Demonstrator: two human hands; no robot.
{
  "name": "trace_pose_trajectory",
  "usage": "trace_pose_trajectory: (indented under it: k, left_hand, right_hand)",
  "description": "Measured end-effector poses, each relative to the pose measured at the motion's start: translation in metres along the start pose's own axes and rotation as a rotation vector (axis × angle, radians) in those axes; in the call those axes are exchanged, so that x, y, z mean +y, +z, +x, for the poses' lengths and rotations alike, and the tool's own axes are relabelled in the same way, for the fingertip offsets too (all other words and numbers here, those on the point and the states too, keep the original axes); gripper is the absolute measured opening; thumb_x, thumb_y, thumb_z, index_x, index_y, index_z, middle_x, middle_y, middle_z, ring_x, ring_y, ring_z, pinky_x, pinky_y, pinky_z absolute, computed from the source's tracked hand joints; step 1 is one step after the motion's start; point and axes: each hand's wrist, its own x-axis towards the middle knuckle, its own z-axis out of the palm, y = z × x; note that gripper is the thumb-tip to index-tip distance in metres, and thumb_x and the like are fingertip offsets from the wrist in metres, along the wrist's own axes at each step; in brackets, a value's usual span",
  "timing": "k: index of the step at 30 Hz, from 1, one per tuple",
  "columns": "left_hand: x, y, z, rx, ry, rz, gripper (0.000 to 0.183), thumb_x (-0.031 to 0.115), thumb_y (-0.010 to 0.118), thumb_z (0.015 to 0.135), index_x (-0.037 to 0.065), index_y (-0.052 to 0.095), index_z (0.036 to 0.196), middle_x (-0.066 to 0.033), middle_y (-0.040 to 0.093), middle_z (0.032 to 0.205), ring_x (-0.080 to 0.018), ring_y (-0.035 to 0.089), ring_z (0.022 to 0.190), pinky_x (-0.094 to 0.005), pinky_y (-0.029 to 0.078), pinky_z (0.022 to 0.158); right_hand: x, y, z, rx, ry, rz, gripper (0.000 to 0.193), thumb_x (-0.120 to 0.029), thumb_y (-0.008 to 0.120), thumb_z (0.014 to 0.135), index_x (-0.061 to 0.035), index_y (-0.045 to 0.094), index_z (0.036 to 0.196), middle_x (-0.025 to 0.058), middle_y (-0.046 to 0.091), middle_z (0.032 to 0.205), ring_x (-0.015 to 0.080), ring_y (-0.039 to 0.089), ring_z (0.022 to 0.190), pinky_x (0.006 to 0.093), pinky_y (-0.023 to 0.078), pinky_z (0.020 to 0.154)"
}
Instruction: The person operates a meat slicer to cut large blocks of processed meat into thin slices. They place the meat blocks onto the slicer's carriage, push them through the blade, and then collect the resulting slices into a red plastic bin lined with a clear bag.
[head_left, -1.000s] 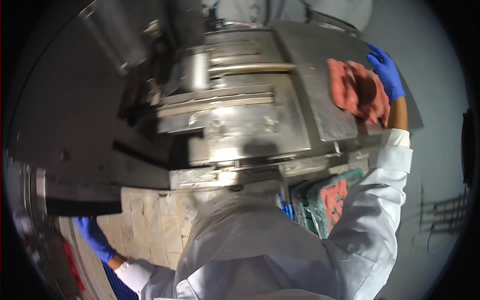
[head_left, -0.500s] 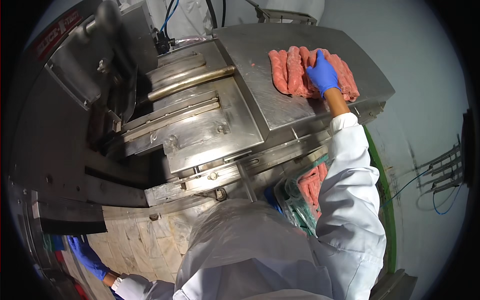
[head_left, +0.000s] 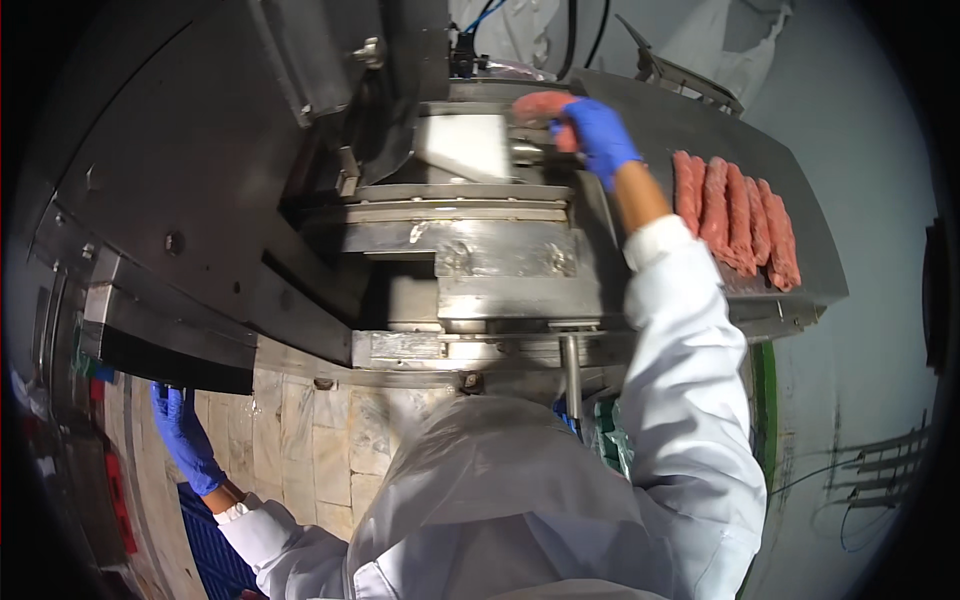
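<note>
Gloved in blue, my right hand (head_left: 603, 140) is closed on a long pink-red meat piece (head_left: 545, 105), holding it over the metal bed of a slicing machine (head_left: 505, 292). The meat and fingertips are slightly blurred. Just left of the hand is a bright white flat surface (head_left: 468, 146) in the machine bed. Several similar meat pieces (head_left: 738, 212) lie side by side on the steel side table (head_left: 640, 110) to the right. My left hand (head_left: 187, 432), also blue-gloved, has its fingers stretched out at the lower edge of a metal box (head_left: 180, 345); the fingertips are partly hidden.
A large dark metal housing (head_left: 190, 170) fills the left. Below the machine's front rail stands a bar (head_left: 571, 375) beside a green plastic-lined container (head_left: 607, 440). Tiled floor (head_left: 310, 440) shows at lower left, with a blue crate (head_left: 215, 545). A rack (head_left: 890, 465) hangs on the right wall.
My right hand has moved left from the meat row to over the machine bed, carrying one piece. The view has turned, and the white surface now shows. My left hand stays by the box.
</note>
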Motion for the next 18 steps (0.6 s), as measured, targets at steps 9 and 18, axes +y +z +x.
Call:
trace_pose_trajectory:
  k: [9, 18]
  left_hand:
    - [0.022, 0.026, -0.007, 0.051, -0.029, 0.112, 0.052, 0.017, 0.059, 0.092, -0.001, 0.044, 0.138, -0.01, 0.052, 0.134, -0.0198, 0.05, 0.122, -0.0345, 0.036, 0.106]
    - [0.013, 0.006, -0.006, 0.054, -0.041, 0.031, 0.046, 0.008, 0.058, 0.091, -0.002, 0.047, 0.134, -0.0116, 0.055, 0.129, -0.0203, 0.054, 0.117, -0.0349, 0.039, 0.103]
  right_hand:
    - [0.121, 0.188, 0.088, -0.223, 0.436, 0.104, 0.014, -0.017, 0.055, 0.091, -0.0052, 0.063, 0.094, 0.0069, 0.061, 0.069, 0.0177, 0.06, 0.058, 0.0325, 0.052, 0.051]
    - [-0.02, 0.047, 0.011, -0.206, 0.067, -0.286, 0.027, -0.022, 0.057, 0.093, -0.011, 0.062, 0.117, 0.0017, 0.065, 0.096, 0.0102, 0.061, 0.084, 0.026, 0.049, 0.074]
